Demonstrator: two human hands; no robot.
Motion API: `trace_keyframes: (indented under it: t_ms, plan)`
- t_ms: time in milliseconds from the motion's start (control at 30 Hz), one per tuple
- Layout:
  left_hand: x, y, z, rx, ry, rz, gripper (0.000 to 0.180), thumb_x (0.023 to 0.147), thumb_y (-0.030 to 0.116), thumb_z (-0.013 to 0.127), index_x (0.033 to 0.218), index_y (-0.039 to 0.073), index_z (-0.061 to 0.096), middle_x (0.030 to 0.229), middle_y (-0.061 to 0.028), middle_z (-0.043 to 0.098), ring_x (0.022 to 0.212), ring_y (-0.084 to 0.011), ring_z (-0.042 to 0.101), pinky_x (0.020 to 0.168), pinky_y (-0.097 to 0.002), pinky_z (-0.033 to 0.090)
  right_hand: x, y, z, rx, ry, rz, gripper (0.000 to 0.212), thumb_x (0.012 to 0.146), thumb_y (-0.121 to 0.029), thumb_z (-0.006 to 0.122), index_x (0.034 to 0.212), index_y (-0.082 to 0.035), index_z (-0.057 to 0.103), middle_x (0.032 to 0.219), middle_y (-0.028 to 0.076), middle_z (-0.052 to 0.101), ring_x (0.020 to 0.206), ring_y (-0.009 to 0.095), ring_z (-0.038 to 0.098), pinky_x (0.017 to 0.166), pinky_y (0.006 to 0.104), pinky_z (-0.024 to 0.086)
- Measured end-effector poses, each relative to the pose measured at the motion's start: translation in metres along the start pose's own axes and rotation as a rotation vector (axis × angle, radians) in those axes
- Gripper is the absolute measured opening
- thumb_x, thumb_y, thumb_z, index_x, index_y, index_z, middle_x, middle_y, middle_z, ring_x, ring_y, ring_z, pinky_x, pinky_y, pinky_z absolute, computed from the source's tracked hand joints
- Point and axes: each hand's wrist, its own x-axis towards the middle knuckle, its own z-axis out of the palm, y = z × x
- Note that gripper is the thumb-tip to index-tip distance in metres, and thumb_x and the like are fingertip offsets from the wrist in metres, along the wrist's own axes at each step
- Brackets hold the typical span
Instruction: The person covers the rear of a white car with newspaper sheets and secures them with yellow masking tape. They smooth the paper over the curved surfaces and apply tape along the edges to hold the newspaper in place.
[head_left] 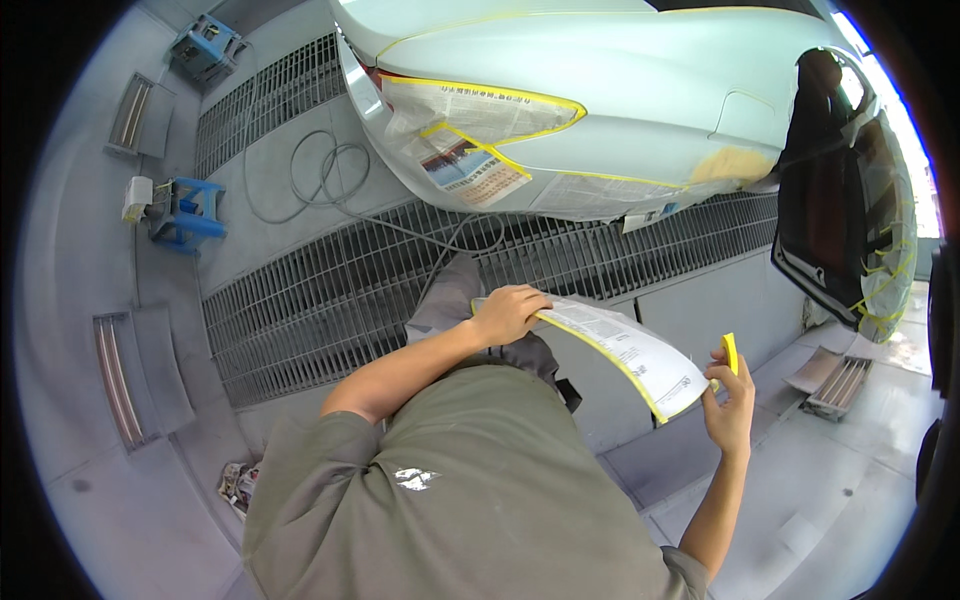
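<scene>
A curved sheet of printed masking paper (pixel 640 355), edged with yellow tape, stretches between my hands in front of my body. My left hand (pixel 512 315) is closed on its left end, fingers over the taped edge. At the other end my right hand (pixel 730 405) has its fingers bent round a roll of yellow masking tape (pixel 730 352), close to the sheet's right corner. Whether that hand also pinches the paper, I cannot tell. Beyond stands a pale car body (pixel 620 90), its lamp area covered with taped newspaper (pixel 470 110).
Metal floor gratings (pixel 330 300) run beneath the car. A grey hose (pixel 330 190) lies coiled at the left, near blue step stools (pixel 190 215). A dark, partly masked car panel (pixel 825 190) stands at the right. Heater lamps (pixel 118 380) line the left side.
</scene>
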Motion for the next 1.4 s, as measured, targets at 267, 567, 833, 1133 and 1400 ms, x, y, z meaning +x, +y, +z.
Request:
trace_keyframes:
  t_ms: [267, 567, 833, 1133, 1400]
  plan:
    - [0.016, -0.001, -0.022, 0.089, -0.084, -0.140, 0.021, 0.089, 0.010, 0.073, 0.109, 0.005, 0.073, 0.104, -0.0108, 0.075, 0.098, -0.0320, 0.072, 0.084, -0.0434, 0.059, 0.071, 0.022, -0.005, 0.027, -0.038, -0.155, 0.024, 0.073, 0.011, 0.074, 0.092, -0.001, 0.065, 0.121, 0.018, 0.066, 0.102, 0.034, 0.068, 0.089, 0.0429, 0.055]
    - [0.042, -0.018, -0.020, 0.117, -0.344, -0.049, 0.023, 0.088, 0.010, 0.074, 0.110, 0.006, 0.073, 0.101, -0.0104, 0.075, 0.096, -0.0308, 0.072, 0.083, -0.0435, 0.060, 0.050, 0.106, 0.027, 0.139, -0.014, 0.064, 0.022, 0.074, 0.011, 0.074, 0.090, 0.000, 0.065, 0.118, 0.019, 0.068, 0.108, 0.039, 0.067, 0.093, 0.0457, 0.054]
    - [0.042, -0.081, -0.026, 0.204, -0.461, -0.062, 0.021, 0.087, 0.007, 0.070, 0.107, 0.005, 0.076, 0.107, -0.0115, 0.077, 0.099, -0.0324, 0.074, 0.085, -0.0437, 0.061, 0.006, 0.139, 0.106, 0.003, -0.081, 0.195, 0.024, 0.074, 0.003, 0.081, 0.096, -0.005, 0.075, 0.117, 0.016, 0.071, 0.114, 0.037, 0.066, 0.096, 0.0467, 0.052]
    - [0.008, -0.133, -0.128, 0.311, -0.117, -0.148, 0.028, 0.085, 0.005, 0.068, 0.111, 0.005, 0.076, 0.102, -0.0109, 0.078, 0.096, -0.0310, 0.074, 0.079, -0.0433, 0.061, 0.131, 0.081, 0.247, 0.098, 0.106, 0.061, 0.047, 0.073, -0.005, 0.085, 0.118, -0.015, 0.077, 0.124, 0.013, 0.066, 0.115, 0.035, 0.063, 0.101, 0.0465, 0.050]
    - [0.015, -0.207, -0.171, 0.499, -0.022, -0.138, 0.024, 0.091, 0.006, 0.068, 0.115, 0.003, 0.073, 0.104, -0.0116, 0.076, 0.100, -0.0309, 0.071, 0.087, -0.0438, 0.057, 0.223, 0.097, 0.365, 0.278, 0.289, 0.246, 0.019, 0.091, -0.013, 0.078, 0.107, -0.003, 0.079, 0.129, 0.020, 0.061, 0.122, 0.039, 0.060, 0.103, 0.0454, 0.049]
